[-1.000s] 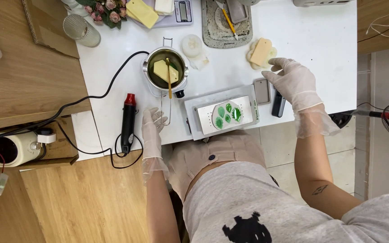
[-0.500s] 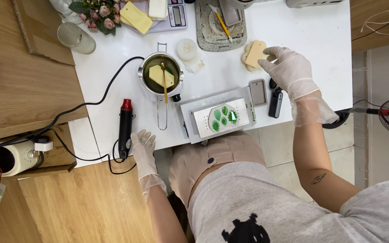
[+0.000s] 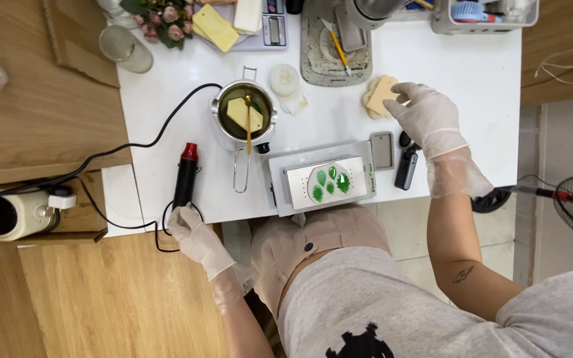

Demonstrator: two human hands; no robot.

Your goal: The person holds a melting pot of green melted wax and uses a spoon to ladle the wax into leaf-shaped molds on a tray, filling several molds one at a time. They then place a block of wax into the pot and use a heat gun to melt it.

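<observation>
Your gloved left hand (image 3: pixel 190 229) curls its fingers around the butt of the black, red-tipped heat gun (image 3: pixel 185 174) lying at the white table's (image 3: pixel 459 73) near edge. Your right hand's (image 3: pixel 426 116) fingertips pinch the waxy yellow slab (image 3: pixel 382 93) resting on a pale scalloped piece (image 3: pixel 368 103).
</observation>
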